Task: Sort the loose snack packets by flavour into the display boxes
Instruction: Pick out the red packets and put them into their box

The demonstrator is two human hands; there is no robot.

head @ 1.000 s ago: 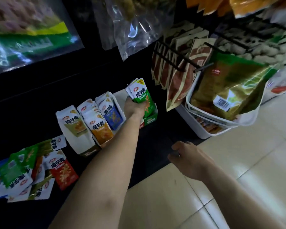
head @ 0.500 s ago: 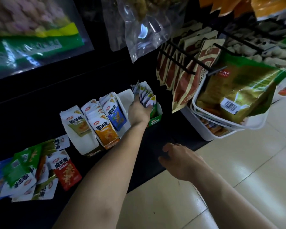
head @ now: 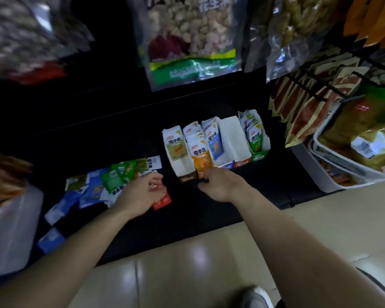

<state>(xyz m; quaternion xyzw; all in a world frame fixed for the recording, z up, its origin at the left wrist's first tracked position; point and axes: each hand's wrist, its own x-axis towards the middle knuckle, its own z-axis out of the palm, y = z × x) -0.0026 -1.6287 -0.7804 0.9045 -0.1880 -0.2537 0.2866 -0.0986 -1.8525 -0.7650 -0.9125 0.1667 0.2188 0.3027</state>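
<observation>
Your left hand (head: 142,193) is over the loose packets (head: 111,183) at the left end of the black shelf (head: 209,215), fingers loosely bent above a red packet (head: 163,202). Pinching or just touching, I can't tell. Your right hand (head: 220,184) curls at the front of the display boxes (head: 231,138) mid-shelf, grip unclear too. Packet fronts read 魔芋爽, and the box fronts run brown, orange, blue, red, green. There's a bare strip between pile and boxes, more along the front edge
</observation>
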